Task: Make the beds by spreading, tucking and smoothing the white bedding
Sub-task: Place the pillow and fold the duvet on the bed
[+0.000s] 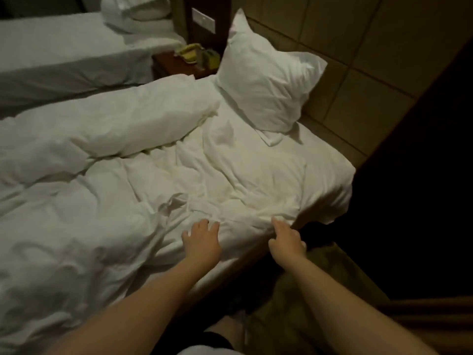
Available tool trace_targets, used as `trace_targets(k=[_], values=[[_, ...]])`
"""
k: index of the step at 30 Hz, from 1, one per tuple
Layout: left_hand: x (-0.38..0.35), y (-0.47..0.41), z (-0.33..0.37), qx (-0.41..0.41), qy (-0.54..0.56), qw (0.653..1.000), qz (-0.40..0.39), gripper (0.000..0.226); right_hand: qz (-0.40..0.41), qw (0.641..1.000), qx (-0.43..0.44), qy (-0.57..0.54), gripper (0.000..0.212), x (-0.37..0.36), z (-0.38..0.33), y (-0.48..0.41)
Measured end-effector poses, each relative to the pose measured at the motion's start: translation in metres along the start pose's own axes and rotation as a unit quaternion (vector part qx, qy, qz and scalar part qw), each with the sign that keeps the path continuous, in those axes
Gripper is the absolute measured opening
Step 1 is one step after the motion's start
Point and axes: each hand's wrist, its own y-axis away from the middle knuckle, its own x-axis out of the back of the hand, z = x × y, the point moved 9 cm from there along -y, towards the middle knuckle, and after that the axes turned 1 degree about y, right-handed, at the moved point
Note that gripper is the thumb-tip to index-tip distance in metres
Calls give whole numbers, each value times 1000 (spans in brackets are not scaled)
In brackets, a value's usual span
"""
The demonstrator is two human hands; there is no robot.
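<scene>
1. Head view (the only one). The duvet (128, 175) covers the bed and is rumpled. A long roll is bunched along the far edge, and creases run across the middle. The pillow (266, 80) stands propped against the wall at the head end, with the duvet's top hem just short of it.
2. The left hand (202, 242) lies flat on the duvet just inside the near edge, fingers straight and spread, holding nothing. Probable purpose: to pin the cloth or press creases outward.
3. The right hand (286, 239) is at the near edge, toward the head corner where the duvet overhangs. One finger rests on top of a fold and the others curl over the edge out of sight. I cannot tell whether it grips the cloth.
4. Judgement: the current step is smoothing or tugging the near head corner. The far roll is not yet spread, so the task is at an early to middle stage.
5. Surroundings: a second bed (51, 47) lies beyond the far edge. A nightstand (174, 67) stands between the beds with a phone (188, 51) on it.
</scene>
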Motion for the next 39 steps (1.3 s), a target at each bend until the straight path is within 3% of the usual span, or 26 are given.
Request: trace_targets(k=[4, 13, 16, 18, 20, 22, 23, 25, 27, 28, 31, 33, 35, 37, 39], values=[[-11, -80, 20, 9, 1, 1000, -1, 56, -38, 998, 29, 51, 61, -5, -3, -80], [-64, -226, 74, 19, 9, 995, -98, 60, -99, 992, -82, 17, 56, 1, 60, -264], [-76, -262, 68, 46, 2, 992, -113, 62, -108, 985, -130, -25, 69, -4, 71, -311], [-83, -279, 65, 58, 3, 991, -120, 63, -107, 958, -236, -125, 87, -10, 86, -328], [-88, -289, 69, 61, 8, 990, -126, 64, -105, 895, -351, -254, 98, -24, 102, -331], [-96, -293, 75, 70, 25, 989, -130, 68, -98, 830, -408, -367, 92, -37, 114, -329], [-100, -296, 78, 76, 39, 988, -131, 71, -109, 814, -413, -394, 78, -41, 117, -327], [-109, -301, 85, 90, 99, 980, -149, 83, -136, 816, -385, -409, 44, -39, 117, -330], [-114, -304, 101, 124, 249, 944, -175, 94, -117, 841, -333, -409, 33, -21, 118, -340], [-113, -306, 109, 162, 355, 905, -172, 96, -91, 849, -302, -423, 32, -6, 114, -345], [-111, -308, 135, 311, 607, 714, -158, 93, -28, 850, -190, -490, 31, 53, 93, -342], [-106, -319, 161, 344, 655, 650, -170, 98, -2, 849, -108, -517, 27, 100, 86, -327], [-93, -333, 196, 327, 665, 645, -190, 104, 38, 834, -55, -548, 32, 142, 96, -308], [-80, -339, 223, 314, 644, 673, -182, 103, 70, 826, -7, -559, 36, 176, 111, -286], [-82, -342, 244, 296, 615, 707, -188, 87, 61, 838, 73, -538, 32, 202, 115, -261]])
